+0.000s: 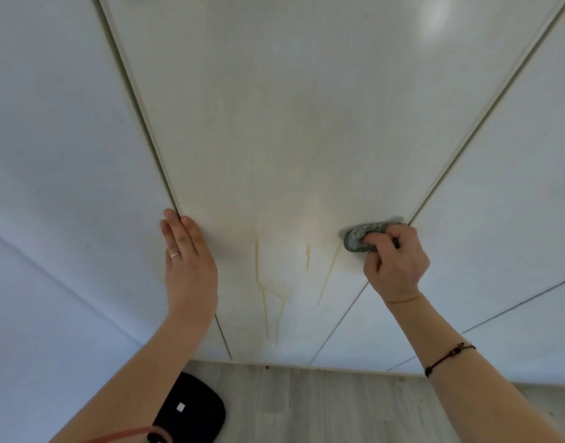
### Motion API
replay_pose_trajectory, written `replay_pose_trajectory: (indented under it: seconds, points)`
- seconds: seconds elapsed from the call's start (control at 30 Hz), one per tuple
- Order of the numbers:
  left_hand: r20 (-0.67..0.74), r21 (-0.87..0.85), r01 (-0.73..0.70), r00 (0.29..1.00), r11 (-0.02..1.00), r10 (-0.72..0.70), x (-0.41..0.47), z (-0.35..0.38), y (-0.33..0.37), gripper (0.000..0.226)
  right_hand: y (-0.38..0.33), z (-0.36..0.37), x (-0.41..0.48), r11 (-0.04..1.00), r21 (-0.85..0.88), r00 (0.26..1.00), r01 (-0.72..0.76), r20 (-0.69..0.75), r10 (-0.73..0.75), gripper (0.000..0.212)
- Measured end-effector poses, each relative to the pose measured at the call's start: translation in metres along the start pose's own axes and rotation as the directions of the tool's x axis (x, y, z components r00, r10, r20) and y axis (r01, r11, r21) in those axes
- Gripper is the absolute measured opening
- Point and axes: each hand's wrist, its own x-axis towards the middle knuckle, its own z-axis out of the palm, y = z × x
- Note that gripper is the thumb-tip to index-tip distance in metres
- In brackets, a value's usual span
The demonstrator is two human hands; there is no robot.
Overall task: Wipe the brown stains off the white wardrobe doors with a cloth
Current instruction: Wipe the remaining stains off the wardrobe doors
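- Your right hand [394, 263] has its fingers [373, 249] curled round a grey mesh cloth [357, 239], pressing it against the middle wardrobe door [290, 123] near that door's right edge.
- Your left hand [188, 263] lies flat on the same door at its left edge, fingers straight and released, a ring [175, 255] on one.
- Thin brown stains [264, 302] run down the door in drips between your hands, left of and below the cloth; a fainter yellowish smear spreads above them.
- On the wooden floor [338, 407] below lies a flat black object [191, 407], possibly a bathroom scale.
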Motion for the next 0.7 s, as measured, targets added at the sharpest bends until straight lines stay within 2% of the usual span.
replay_pose_trajectory:
  seconds: [0.1, 0.17, 0.2, 0.37, 0.5, 0.6, 0.7]
  points:
    - [-0.119, 0.017, -0.056, 0.991, 0.998, 0.057, 0.001, 0.019, -0.008, 0.074, -0.002, 0.007, -0.004, 0.999, 0.037, 0.995, 0.001, -0.095, 0.002, 0.026]
    - [-0.260, 0.000, -0.111, 0.960, 0.994, 0.107, 0.004, 0.033, -0.015, 0.074, -0.001, 0.014, -0.008, 0.998, 0.043, 0.989, 0.035, -0.145, -0.028, 0.014]
    - [-0.324, -0.003, -0.130, 0.938, 0.991, 0.122, 0.008, 0.038, -0.017, 0.075, -0.001, 0.018, -0.007, 0.999, 0.033, 0.986, 0.036, -0.163, -0.030, 0.010]
    - [-0.597, 0.050, -0.141, 0.789, 0.989, 0.143, 0.020, 0.066, -0.024, 0.083, 0.001, 0.034, -0.002, 0.995, -0.087, 0.934, -0.041, -0.356, 0.007, 0.023]
    - [-0.680, 0.110, -0.099, 0.718, 0.989, 0.148, 0.020, 0.079, -0.024, 0.088, -0.003, 0.032, -0.011, 0.990, -0.072, 0.925, -0.118, -0.370, 0.084, 0.018]
    - [-0.703, 0.151, -0.056, 0.696, 0.987, 0.147, 0.019, 0.081, -0.024, 0.084, -0.007, 0.030, -0.009, 0.992, -0.072, 0.909, -0.107, -0.410, 0.068, 0.011]
    - [-0.696, 0.156, -0.056, 0.702, 0.986, 0.151, 0.019, 0.084, -0.025, 0.082, -0.013, 0.034, -0.017, 0.986, -0.046, 0.905, -0.163, -0.405, 0.130, 0.015]
